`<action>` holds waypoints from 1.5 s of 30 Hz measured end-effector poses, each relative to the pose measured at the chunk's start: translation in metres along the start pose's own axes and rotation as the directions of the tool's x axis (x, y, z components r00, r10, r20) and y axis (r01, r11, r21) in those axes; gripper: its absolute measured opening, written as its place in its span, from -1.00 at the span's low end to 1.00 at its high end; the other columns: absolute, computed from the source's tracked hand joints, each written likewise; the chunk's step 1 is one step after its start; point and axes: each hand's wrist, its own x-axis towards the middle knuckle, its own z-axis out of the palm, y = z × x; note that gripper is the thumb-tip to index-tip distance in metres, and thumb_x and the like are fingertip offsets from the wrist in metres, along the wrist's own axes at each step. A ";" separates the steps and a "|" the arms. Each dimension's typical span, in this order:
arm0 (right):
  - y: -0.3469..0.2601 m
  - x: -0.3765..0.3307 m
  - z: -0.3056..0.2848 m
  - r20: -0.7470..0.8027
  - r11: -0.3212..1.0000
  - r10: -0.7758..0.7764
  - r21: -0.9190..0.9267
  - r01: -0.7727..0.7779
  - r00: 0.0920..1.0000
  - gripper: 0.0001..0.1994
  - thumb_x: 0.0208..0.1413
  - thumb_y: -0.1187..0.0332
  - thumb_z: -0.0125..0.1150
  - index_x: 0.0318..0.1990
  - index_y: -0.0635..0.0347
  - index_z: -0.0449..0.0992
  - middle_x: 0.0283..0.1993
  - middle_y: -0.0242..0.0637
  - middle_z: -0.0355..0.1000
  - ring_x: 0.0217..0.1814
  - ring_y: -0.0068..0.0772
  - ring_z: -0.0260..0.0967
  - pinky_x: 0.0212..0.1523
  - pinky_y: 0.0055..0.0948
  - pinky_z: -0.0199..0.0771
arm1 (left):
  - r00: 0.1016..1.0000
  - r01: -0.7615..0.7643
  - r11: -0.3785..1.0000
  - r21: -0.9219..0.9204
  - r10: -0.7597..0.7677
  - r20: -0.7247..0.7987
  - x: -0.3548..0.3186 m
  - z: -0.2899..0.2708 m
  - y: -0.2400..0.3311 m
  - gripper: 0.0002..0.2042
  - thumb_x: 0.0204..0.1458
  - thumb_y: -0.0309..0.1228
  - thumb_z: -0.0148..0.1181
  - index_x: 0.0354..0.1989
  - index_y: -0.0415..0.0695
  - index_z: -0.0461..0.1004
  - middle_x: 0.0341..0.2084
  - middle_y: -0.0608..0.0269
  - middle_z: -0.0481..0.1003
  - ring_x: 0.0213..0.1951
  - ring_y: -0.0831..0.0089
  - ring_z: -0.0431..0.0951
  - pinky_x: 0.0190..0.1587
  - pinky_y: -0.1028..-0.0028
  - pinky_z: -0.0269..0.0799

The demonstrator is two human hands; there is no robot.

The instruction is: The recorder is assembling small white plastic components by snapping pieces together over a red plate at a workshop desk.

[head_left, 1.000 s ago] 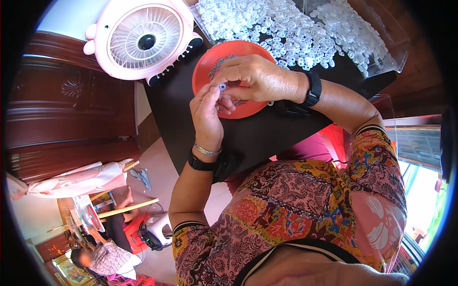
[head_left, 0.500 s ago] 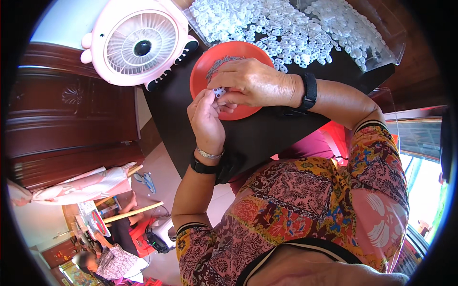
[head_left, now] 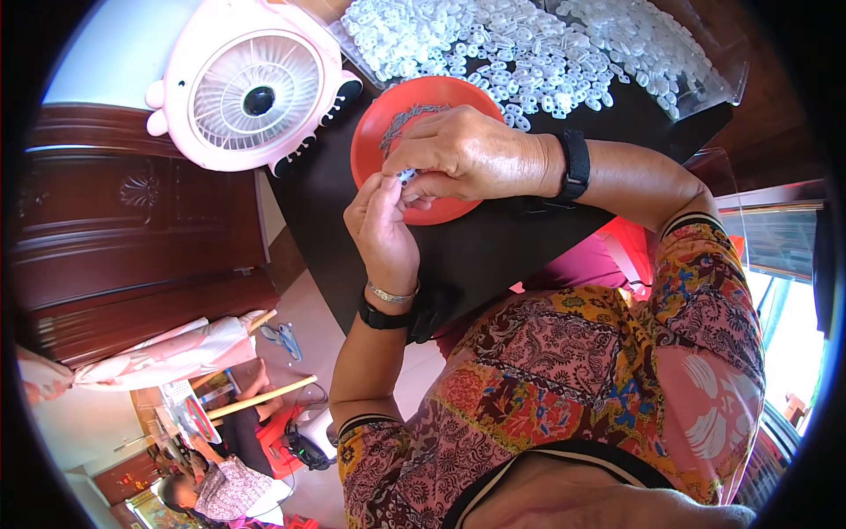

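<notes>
The main change is at the fingertips: the small pale piece shows less of itself than it did half a second ago, when several dark spots on it lay in plain view, so it has apparently been turned or more closely covered. The left hand keeps its thumb and forefinger together, clamped on the piece from the near left side. The right hand reaches in from the right with bent fingers, its tips touching or nearly touching the piece; whether they also grip it, I cannot tell. Both hands stay above the red bowl, so the piece is held over it, and the handling of it seems unfinished. Thin grey pins lie inside the bowl, toward its far side; whether one is in the fingers is hidden. Beyond the bowl, at the far side of the black table, the spread of whitish two-holed pieces looks unchanged, and the pink fan stands at far left.
</notes>
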 end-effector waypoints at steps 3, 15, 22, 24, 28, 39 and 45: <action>-0.001 0.001 0.001 0.005 1.000 0.006 0.005 -0.006 1.000 -0.68 -0.18 0.39 0.37 -0.20 0.19 0.47 -0.31 -0.25 0.46 -0.20 -0.14 0.45 -0.20 -0.29 0.47 | 1.000 0.000 1.000 -0.008 0.000 -0.007 0.001 0.000 0.000 -0.74 0.13 -0.41 -0.09 -0.31 -0.38 0.45 -0.51 0.12 0.50 -0.53 0.44 0.48 -0.40 0.53 0.38; -0.001 0.002 0.001 0.027 0.961 0.175 0.210 -0.177 0.984 -0.68 -0.12 0.44 0.38 -0.16 0.23 0.49 -0.25 -0.27 0.48 -0.24 -0.35 0.50 -0.22 -0.44 0.50 | 0.999 0.009 0.999 -0.047 -0.011 -0.038 0.003 -0.004 -0.001 -0.80 0.06 -0.42 -0.05 -0.39 -0.32 0.43 -0.57 0.23 0.43 -0.56 0.52 0.41 -0.49 0.58 0.29; 0.005 0.001 0.007 0.099 0.864 0.271 0.413 -0.287 0.957 -0.79 -0.02 0.55 0.27 -0.18 0.28 0.48 -0.32 -0.31 0.46 -0.32 -0.53 0.47 -0.28 -0.54 0.48 | 0.996 0.077 0.997 -0.031 -0.078 -0.036 0.003 -0.007 -0.005 -0.80 0.09 -0.41 -0.06 -0.39 -0.30 0.41 -0.64 0.22 0.41 -0.58 0.50 0.41 -0.50 0.59 0.27; 0.005 0.001 0.008 0.178 0.764 0.384 0.490 -0.420 0.906 -0.82 -0.01 0.57 0.25 -0.21 0.31 0.49 -0.35 -0.31 0.45 -0.36 -0.55 0.45 -0.30 -0.54 0.48 | 0.995 0.092 0.995 -0.029 -0.093 -0.044 0.005 -0.006 -0.005 -0.80 0.09 -0.41 -0.06 -0.39 -0.30 0.41 -0.64 0.22 0.42 -0.59 0.50 0.41 -0.50 0.60 0.27; 0.005 0.001 0.004 0.197 0.735 0.388 0.524 -0.431 0.901 -0.84 0.00 0.58 0.24 -0.23 0.31 0.49 -0.35 -0.31 0.45 -0.35 -0.52 0.46 -0.32 -0.53 0.48 | 0.995 0.095 0.995 0.026 -0.095 -0.007 0.007 -0.010 -0.004 -0.80 0.09 -0.38 -0.06 -0.39 -0.27 0.42 -0.64 0.23 0.42 -0.59 0.52 0.42 -0.51 0.62 0.27; 0.008 0.003 -0.004 0.217 0.857 0.215 0.426 -0.291 0.952 -0.86 0.00 0.58 0.24 -0.24 0.28 0.49 -0.34 -0.30 0.47 -0.33 -0.47 0.46 -0.33 -0.54 0.45 | 0.956 0.236 0.967 0.098 -0.249 0.155 0.013 -0.022 0.000 -0.79 0.05 -0.36 -0.05 -0.39 -0.26 0.44 -0.63 0.24 0.45 -0.62 0.55 0.41 -0.57 0.65 0.24; 0.009 0.005 -0.009 0.375 0.523 0.336 0.689 -0.502 0.864 -0.89 0.11 0.55 0.14 -0.19 0.29 0.44 -0.37 -0.35 0.47 -0.38 -0.67 0.38 -0.37 -0.66 0.37 | 0.967 0.232 0.972 -0.031 -0.227 0.119 0.013 -0.017 0.001 -0.77 0.08 -0.33 -0.08 -0.37 -0.26 0.41 -0.58 0.15 0.47 -0.56 0.47 0.45 -0.51 0.58 0.27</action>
